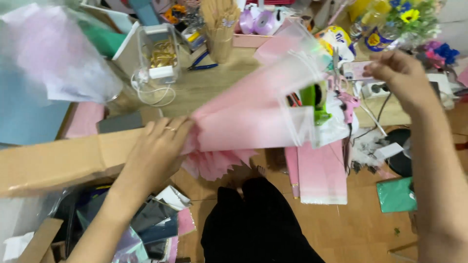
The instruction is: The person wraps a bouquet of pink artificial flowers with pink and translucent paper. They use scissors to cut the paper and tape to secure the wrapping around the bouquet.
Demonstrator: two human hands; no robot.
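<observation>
Cluttered wooden desk (209, 85): your left hand (158, 146) pinches pink wrap (253, 114) at gathered base; right hand (399, 73) lifted, fingers curled, contents unclear. Keep pinch tight w/ pleats even.

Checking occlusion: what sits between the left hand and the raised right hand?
In the head view, the pink wrapping sheets gripped by the left hand span most of it, then a green tape dispenser short of the right hand.

I see a pale pink translucent wrapping sheet (253, 114) fading to white at its clear edge, a bright green tape dispenser (316, 100), a flat teal green paper square (396, 195), lilac ribbon rolls (258, 22), a plain brown cardboard flap (53, 163)
</observation>
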